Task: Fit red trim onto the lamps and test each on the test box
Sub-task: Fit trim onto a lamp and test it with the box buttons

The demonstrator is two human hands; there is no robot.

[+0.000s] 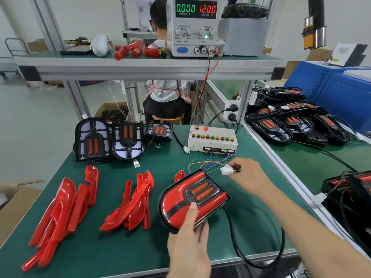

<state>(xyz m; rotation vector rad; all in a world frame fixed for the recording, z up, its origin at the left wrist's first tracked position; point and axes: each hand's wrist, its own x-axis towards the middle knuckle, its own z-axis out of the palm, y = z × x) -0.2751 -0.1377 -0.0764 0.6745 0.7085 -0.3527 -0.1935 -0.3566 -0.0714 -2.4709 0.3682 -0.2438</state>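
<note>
Many lamps (281,125) stacked on side bench at right, likely finished; three bare lamps (109,139) near worktop's (120,247) far-left edge and two heaps of red trim (60,213) front-left still wait. One trimmed lamp (190,199) near front edge, left hand (188,245) gripping its near rim, thumb on top. Right hand (248,174) pinches white connector (226,169) just beyond lamp, before test box (212,139). Supply (194,27) reads zero current: test seemingly not yet running.

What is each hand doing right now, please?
Left hand: grips the trimmed lamp, thumb on top.
Right hand: pinches the white connector.
</note>
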